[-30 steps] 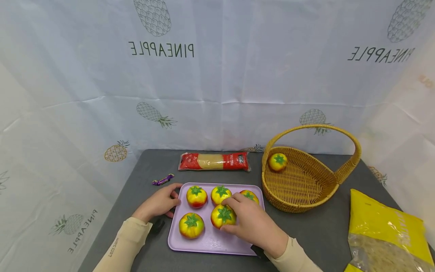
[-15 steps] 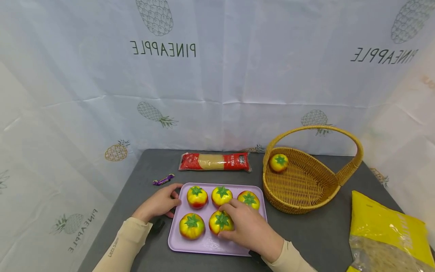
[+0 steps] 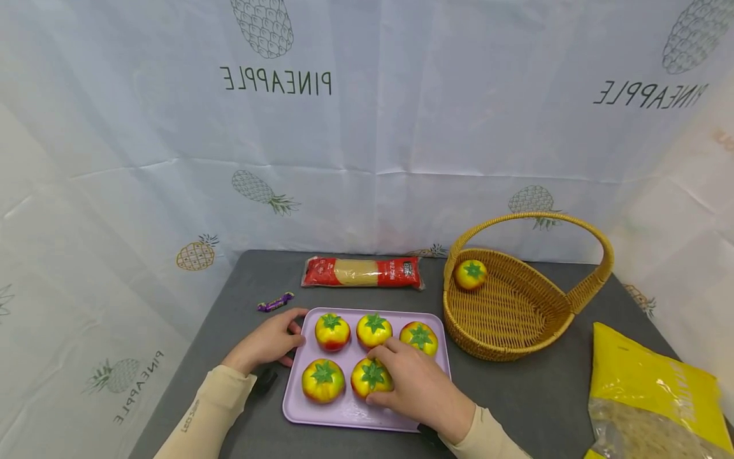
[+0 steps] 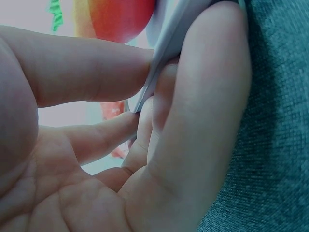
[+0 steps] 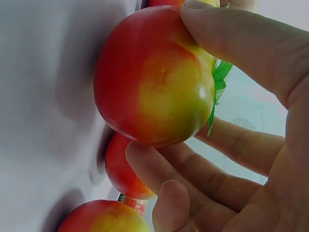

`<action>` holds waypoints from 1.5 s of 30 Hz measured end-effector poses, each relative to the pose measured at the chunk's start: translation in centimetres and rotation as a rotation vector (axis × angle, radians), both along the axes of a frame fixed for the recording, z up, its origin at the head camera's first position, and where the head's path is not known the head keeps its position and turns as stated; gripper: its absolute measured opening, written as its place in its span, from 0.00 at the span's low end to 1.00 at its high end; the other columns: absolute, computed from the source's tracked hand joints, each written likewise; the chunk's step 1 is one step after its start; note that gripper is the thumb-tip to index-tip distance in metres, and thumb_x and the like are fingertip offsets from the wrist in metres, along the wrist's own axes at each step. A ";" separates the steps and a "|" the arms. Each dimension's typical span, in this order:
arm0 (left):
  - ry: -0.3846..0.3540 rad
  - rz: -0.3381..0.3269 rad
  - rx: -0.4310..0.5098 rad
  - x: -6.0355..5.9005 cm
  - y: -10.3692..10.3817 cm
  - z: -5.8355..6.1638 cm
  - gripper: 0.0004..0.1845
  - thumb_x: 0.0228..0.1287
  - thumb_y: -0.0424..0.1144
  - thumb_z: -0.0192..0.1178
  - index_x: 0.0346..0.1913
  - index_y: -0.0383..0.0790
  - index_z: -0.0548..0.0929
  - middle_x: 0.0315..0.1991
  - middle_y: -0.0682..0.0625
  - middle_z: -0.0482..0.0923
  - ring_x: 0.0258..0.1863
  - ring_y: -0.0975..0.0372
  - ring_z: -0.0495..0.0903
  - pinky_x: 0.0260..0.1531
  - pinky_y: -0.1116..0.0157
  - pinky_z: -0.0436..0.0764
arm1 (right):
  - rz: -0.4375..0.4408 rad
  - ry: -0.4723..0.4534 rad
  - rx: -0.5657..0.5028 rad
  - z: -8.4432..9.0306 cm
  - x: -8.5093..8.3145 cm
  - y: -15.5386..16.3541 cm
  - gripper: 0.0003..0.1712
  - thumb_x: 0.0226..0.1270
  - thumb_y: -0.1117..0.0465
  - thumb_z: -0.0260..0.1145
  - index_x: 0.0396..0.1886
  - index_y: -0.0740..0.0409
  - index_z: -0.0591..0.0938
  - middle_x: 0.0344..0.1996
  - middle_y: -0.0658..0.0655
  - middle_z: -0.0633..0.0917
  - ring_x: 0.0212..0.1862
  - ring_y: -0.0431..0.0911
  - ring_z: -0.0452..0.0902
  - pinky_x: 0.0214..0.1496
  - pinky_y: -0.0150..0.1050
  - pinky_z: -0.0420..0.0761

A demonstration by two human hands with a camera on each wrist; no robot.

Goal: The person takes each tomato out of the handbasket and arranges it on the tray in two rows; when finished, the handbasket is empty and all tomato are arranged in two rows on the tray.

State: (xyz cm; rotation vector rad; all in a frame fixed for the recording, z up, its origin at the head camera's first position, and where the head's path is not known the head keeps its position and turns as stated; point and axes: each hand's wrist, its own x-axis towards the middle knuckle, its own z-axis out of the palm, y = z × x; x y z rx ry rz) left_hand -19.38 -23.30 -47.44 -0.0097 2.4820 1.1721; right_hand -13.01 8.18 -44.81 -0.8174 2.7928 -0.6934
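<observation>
Barely any motion over the last sec: right hand (image 3: 421, 390) slides a touch toward me and left across the lilac tray (image 3: 350, 415), and the front-right tomato (image 3: 371, 377) under it shifts w/ it, so the back-right tomato (image 3: 419, 337), half hidden a sec ago, now shows whole. I read that as the grip settling on the fruit, no lift yet; it looks seated on the tray, front row, right of the front-left tomato (image 3: 323, 380). Left hand (image 3: 266, 344) hasn't budged, planted at the tray's left edge.

Head view gives me layout only: five tomatoes on the tray incl. the back-left (image 3: 332, 331) and back-middle (image 3: 374, 330) ones, a sixth tomato (image 3: 471, 275) in the wicker basket (image 3: 573, 293) to the right, noodle pack (image 3: 361, 273) behind the tray, purple candy (image 3: 276, 302) off to the left, yellow bag (image 3: 654, 389) at far right, all on the grey table (image 3: 516, 395). From up there the right hand covers the fruit, so I can't judge the hold.

Right wrist cam settles it: fingers (image 5: 231, 41) curl round the held tomato (image 5: 154, 77), one over the top by the green calyx, others cupped below, thumb side not clear. Left wrist cam shows what the head cam can't: thumb above and fingers (image 4: 203, 106) below pinch the tray rim (image 4: 159, 63), w/ grey tabletop alongside
</observation>
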 end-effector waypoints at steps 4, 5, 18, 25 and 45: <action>-0.001 -0.004 0.000 0.0 0.0 0.0 0.33 0.71 0.32 0.65 0.78 0.41 0.72 0.46 0.42 0.77 0.36 0.55 0.82 0.28 0.59 0.92 | -0.003 -0.012 0.005 -0.1 0.0 0.0 0.33 0.54 0.42 0.87 0.58 0.45 0.86 0.49 0.45 0.84 0.45 0.37 0.78 0.51 0.40 0.88; 0.000 -0.004 0.001 -0.1 0.0 0.0 0.33 0.71 0.32 0.65 0.78 0.41 0.72 0.46 0.42 0.77 0.36 0.55 0.82 0.28 0.59 0.92 | -0.003 -0.015 0.007 -0.1 0.0 0.0 0.34 0.54 0.42 0.87 0.58 0.45 0.86 0.49 0.45 0.84 0.45 0.37 0.78 0.51 0.40 0.88; -0.010 -0.005 -0.007 -0.1 0.0 0.1 0.34 0.72 0.32 0.66 0.79 0.42 0.71 0.46 0.42 0.77 0.36 0.55 0.82 0.29 0.59 0.92 | -0.006 -0.038 0.016 -0.1 0.0 -0.1 0.34 0.54 0.42 0.87 0.59 0.45 0.86 0.50 0.45 0.84 0.46 0.38 0.78 0.52 0.42 0.88; -0.013 -0.005 -0.007 -0.2 0.1 0.1 0.34 0.72 0.32 0.66 0.79 0.41 0.71 0.46 0.42 0.77 0.36 0.55 0.82 0.29 0.60 0.92 | -0.006 -0.045 0.016 -0.1 0.0 -0.1 0.35 0.55 0.42 0.87 0.60 0.44 0.85 0.51 0.46 0.84 0.46 0.38 0.78 0.53 0.42 0.88; -0.018 -0.020 -0.023 -0.3 0.1 0.3 0.34 0.72 0.33 0.66 0.79 0.41 0.70 0.47 0.42 0.77 0.36 0.55 0.82 0.29 0.60 0.92 | -0.012 -0.103 0.037 0.4 0.0 -0.1 0.37 0.54 0.41 0.87 0.63 0.45 0.86 0.57 0.48 0.85 0.50 0.41 0.80 0.62 0.49 0.89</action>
